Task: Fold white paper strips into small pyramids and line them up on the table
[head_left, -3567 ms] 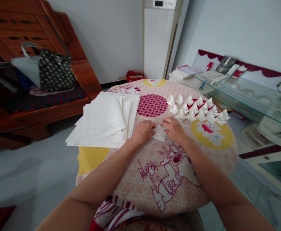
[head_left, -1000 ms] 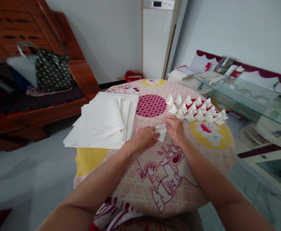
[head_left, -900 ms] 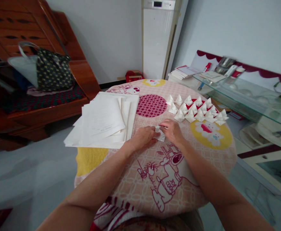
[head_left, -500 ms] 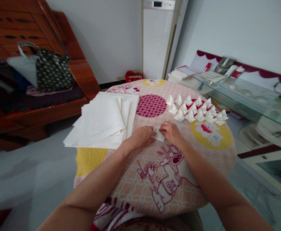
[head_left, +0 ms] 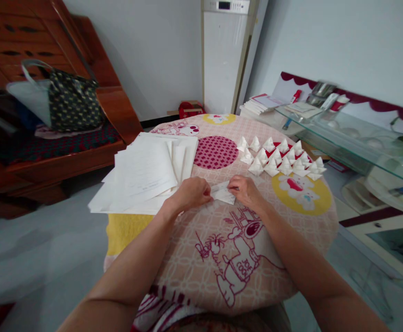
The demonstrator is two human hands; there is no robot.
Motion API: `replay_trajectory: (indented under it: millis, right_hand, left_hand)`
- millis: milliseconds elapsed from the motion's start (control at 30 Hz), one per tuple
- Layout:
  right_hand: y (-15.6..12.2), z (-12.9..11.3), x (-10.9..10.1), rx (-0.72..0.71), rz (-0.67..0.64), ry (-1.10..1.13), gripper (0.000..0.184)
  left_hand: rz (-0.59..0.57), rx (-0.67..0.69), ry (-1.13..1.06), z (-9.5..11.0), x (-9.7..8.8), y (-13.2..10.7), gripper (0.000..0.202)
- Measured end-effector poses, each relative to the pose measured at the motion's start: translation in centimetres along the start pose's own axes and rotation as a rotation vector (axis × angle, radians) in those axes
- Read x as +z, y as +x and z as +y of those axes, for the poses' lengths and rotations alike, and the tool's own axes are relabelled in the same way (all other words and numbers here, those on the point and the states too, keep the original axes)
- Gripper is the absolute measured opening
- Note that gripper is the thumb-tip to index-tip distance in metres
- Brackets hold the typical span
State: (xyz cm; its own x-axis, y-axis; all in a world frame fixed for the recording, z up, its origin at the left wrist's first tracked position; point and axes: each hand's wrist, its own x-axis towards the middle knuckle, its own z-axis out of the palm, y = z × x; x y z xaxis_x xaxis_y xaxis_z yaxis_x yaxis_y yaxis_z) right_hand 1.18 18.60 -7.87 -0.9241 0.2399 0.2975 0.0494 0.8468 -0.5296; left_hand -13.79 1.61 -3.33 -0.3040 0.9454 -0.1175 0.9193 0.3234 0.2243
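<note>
A small folded white paper (head_left: 224, 194) lies on the patterned tablecloth between my hands. My left hand (head_left: 193, 191) is curled, its fingertips closed at the paper's left end. With thumb and fingers pinched together, my right hand (head_left: 245, 190) holds the upper right edge. The undersides of the fingers are hidden. Several finished folded paper boats (head_left: 273, 161) stand in rows beyond my right hand. A stack of white paper sheets (head_left: 146, 170), some with faint print, lies to the left.
The round table (head_left: 194, 258) has a pink cloth with cartoon prints. A glass shelf (head_left: 353, 138) with cups and papers stands at the right. At the left, a wooden bench (head_left: 114, 106) carries a dotted bag (head_left: 72, 101). A tall white cabinet unit (head_left: 224, 60) stands at the back.
My left hand has slid left along the folded paper, so more of it shows between the hands. My right hand stays pinched at nearly the same place.
</note>
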Motion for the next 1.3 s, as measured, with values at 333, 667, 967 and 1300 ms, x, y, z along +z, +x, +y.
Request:
replay_trajectory:
  millis: [333,667,967,1300]
  right_hand:
    - [-0.1,0.4,0.4,0.004,0.023,-0.011,0.017]
    - [-0.1,1.2,-0.4,0.021,0.111,-0.017,0.054]
    - [-0.4,1.4,-2.3,0.304,0.08,0.36,0.041]
    - [-1.1,0.7,-4.1,0.431,-0.144,0.557,0.021]
  left_hand:
    - [0.203,0.018,-0.184,-0.3,3.5,2.3,0.026]
    - [0.133,-0.011,-0.356,0.1,2.6,2.1,0.013]
    - [0.255,0.011,-0.603,-0.2,1.9,1.7,0.011]
    - [0.347,0.098,-0.701,-0.1,1.8,1.5,0.012]
